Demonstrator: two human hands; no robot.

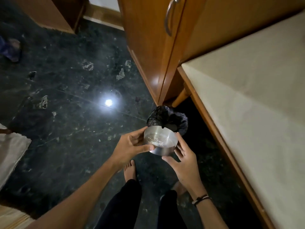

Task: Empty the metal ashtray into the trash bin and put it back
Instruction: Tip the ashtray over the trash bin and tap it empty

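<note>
A round metal ashtray (162,142) with pale ash specks on its bottom is held level in the air. My left hand (130,144) grips its left rim, thumb on the near wall. My right hand (184,162) cups its right underside with fingers spread, thumb under the near edge. Just beyond the ashtray, on the floor, stands a small trash bin (168,120) lined with a black plastic bag, partly hidden by the ashtray.
The floor is dark green marble (66,96) with a light glare. A wooden cabinet (153,47) with a metal handle rises behind the bin. A cream-topped table (255,113) runs along the right. My bare feet (130,169) stand below. A white cloth (11,151) lies left.
</note>
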